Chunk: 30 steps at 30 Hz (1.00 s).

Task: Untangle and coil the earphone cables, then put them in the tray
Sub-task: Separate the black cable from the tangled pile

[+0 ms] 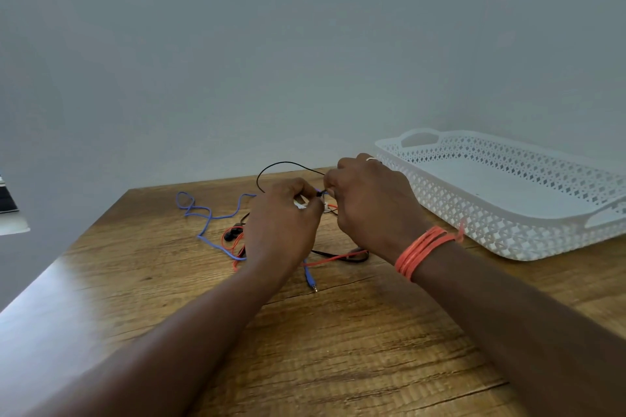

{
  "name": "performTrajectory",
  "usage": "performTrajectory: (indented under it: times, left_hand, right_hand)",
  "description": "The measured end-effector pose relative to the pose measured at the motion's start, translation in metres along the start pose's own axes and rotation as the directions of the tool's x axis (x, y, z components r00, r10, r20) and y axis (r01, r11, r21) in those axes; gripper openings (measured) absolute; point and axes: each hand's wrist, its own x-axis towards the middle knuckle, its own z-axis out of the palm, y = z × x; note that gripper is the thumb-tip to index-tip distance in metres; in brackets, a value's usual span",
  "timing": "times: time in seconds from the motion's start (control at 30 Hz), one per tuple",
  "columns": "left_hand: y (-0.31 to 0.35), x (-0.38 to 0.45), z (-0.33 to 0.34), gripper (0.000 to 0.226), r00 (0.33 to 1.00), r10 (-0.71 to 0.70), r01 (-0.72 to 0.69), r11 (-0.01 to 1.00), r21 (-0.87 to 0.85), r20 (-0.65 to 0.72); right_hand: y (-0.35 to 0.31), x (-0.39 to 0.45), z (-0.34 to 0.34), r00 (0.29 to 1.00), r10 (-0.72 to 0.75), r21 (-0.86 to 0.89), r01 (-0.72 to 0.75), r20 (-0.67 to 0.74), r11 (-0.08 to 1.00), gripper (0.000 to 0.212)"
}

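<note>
Wood-grain brown table (338,349) carries a knot of thin earphone cables in three colours, and both hands work just above it near the table's middle. The left hand (281,223) has its fingers curled, pinching a small bit of the tangle at its fingertips; the right hand (369,206), with a ring and a wound orange cord bracelet (423,252) at its wrist, has fingers curled in toward the same spot, and appears to pinch the thin black cable (288,164) there. Exactly which strand each fingertip holds is too small to tell. The black cable arcs up and to the far left from the pinch point, then drops behind the left hand. The blue-violet cable (203,213) trails out to the left across the table, its plug end (310,279) lying near, between the two forearms. The red-orange cable (333,258) runs under both hands, left to right, crossing a black strand beneath the right wrist. Nothing is coiled yet; this looks like the untangling stage. The white perforated plastic tray (508,223) stands to the right, just beside the right hand and well apart from the left, so the right hand is nearer for the later placing.
</note>
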Motion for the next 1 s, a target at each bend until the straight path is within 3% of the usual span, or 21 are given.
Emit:
performTrajectory:
  times: [0.2,0.43,0.67,0.77,0.87,1.0]
  left_hand:
    - [-0.003,0.000,0.001,0.011,1.000,0.005,-0.005,1.000,0.007,-0.023]
    - [-0.007,0.003,0.005,0.011,1.000,0.030,-0.030,0.996,-0.082,-0.003]
    - [-0.007,0.006,0.009,0.006,0.995,-0.093,0.097,0.974,-0.205,0.030]
    - [-0.006,0.007,0.006,0.006,0.994,-0.096,0.106,0.960,-0.260,0.050]
    - [-0.003,0.005,0.005,0.007,0.993,-0.110,0.116,0.950,-0.291,0.037]
    - [-0.001,0.006,0.002,0.005,0.986,-0.162,0.167,0.903,-0.395,0.046]
  right_hand:
    - [-0.011,-0.005,0.002,0.998,-0.068,0.022,0.069,-0.016,0.997,0.017]
    - [0.001,-0.003,0.007,0.999,-0.039,0.032,0.040,-0.022,0.999,0.022]
    - [0.007,-0.001,0.011,0.998,-0.011,0.055,0.015,-0.068,0.998,0.019]
    - [0.010,-0.004,0.012,0.995,0.035,0.168,-0.018,-0.099,0.986,0.016]
    - [0.012,-0.006,0.014,0.976,0.202,0.438,-0.149,-0.078,0.887,0.009]
    - [0.013,-0.003,0.012,0.918,0.383,0.767,-0.320,0.105,0.556,0.004]
